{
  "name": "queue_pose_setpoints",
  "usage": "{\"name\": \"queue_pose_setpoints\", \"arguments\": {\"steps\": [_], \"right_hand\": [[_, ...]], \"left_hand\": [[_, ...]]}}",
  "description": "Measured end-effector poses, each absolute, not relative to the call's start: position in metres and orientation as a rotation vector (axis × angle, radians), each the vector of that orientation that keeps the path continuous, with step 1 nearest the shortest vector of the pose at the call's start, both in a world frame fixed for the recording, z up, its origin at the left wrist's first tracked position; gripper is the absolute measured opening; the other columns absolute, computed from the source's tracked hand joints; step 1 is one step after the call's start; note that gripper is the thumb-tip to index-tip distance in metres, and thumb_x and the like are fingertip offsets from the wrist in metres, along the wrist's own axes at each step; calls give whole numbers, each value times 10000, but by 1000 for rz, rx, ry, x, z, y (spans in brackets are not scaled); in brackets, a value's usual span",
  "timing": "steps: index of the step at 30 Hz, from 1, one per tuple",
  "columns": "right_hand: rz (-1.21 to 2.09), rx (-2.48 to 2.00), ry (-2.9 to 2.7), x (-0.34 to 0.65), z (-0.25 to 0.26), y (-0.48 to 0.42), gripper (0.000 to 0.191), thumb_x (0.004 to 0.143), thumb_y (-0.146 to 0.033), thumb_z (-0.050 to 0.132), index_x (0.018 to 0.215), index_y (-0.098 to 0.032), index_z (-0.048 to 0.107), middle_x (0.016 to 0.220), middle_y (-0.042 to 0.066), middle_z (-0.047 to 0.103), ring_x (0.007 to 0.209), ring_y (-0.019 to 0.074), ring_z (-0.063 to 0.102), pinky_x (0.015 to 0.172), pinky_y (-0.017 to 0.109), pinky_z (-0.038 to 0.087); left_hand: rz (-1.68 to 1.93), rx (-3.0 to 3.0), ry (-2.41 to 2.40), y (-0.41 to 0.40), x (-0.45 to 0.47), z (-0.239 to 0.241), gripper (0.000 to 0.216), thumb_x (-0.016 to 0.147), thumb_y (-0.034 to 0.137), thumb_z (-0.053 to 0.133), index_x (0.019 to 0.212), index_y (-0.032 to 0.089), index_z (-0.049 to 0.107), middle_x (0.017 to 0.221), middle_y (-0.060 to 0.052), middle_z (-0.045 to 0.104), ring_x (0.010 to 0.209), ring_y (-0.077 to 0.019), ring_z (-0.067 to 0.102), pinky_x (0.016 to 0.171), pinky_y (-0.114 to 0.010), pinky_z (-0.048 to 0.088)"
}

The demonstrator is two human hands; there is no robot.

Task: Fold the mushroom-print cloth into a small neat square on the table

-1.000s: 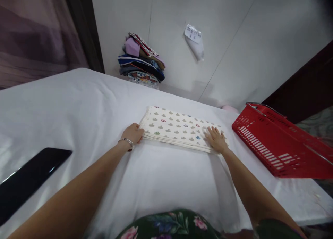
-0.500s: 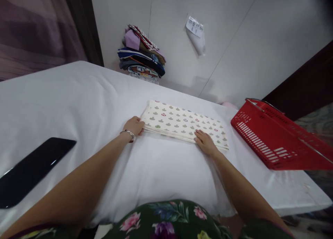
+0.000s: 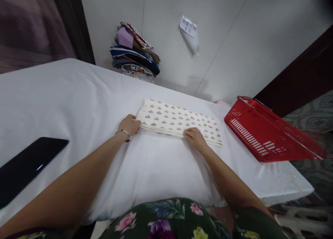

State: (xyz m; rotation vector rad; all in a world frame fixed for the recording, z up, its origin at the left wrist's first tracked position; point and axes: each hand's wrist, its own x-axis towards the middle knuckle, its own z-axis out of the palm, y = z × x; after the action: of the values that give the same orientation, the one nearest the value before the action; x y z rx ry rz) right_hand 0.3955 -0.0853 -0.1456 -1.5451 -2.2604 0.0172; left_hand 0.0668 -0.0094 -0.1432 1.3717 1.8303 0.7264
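A folded cream cloth (image 3: 171, 120) with a small grey, red and green print lies flat in several layers on the white-covered table. My left hand (image 3: 130, 124), with a silver bracelet at the wrist, pinches its near left corner, thumb on top. Along the near edge, right of the middle, my right hand (image 3: 195, 138) has its fingers closed on the layered border. The undersides of both hands are hidden.
A red plastic basket (image 3: 246, 136) stands to the right near the table edge. At the back wall sits a stack of folded clothes (image 3: 135, 53). A black glossy slab (image 3: 28, 162) lies at left. A paper note (image 3: 189, 29) hangs on the wall.
My right hand has slid left along the cloth's near edge, and its flat fingers have closed on the border. My left hand keeps the corner. The whole view has shifted slightly.
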Motion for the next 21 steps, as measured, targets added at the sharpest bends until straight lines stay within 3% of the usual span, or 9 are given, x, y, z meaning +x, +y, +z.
{"name": "queue_pose_setpoints", "arguments": {"steps": [6, 12, 21], "right_hand": [[-58, -1569, -2366, 392, -148, -76, 280, 901, -300, 408, 1008, -211, 651, 969, 65, 597, 894, 182, 492, 803, 313, 427], [-206, -1577, -2325, 388, -150, -85, 294, 913, -223, 332, 947, -174, 620, 934, 87, 579, 878, 191, 484, 797, 320, 398], [-257, -1532, -2306, 390, -166, -93, 303, 914, -223, 334, 1005, -173, 619, 938, 93, 583, 862, 197, 481, 793, 337, 391]], "left_hand": [[744, 1382, 1833, -8, 66, -148, 395, 695, 292, 513, 1079, 204, 486, 586, 12, 620, 438, -151, 582, 484, -252, 470], [747, 1418, 1828, -7, 65, -150, 409, 699, 281, 511, 1098, 194, 479, 569, 21, 612, 426, -142, 575, 525, -256, 474], [734, 1409, 1830, -8, 65, -148, 424, 699, 297, 509, 1111, 202, 480, 575, 20, 613, 440, -153, 582, 519, -266, 478]]}}
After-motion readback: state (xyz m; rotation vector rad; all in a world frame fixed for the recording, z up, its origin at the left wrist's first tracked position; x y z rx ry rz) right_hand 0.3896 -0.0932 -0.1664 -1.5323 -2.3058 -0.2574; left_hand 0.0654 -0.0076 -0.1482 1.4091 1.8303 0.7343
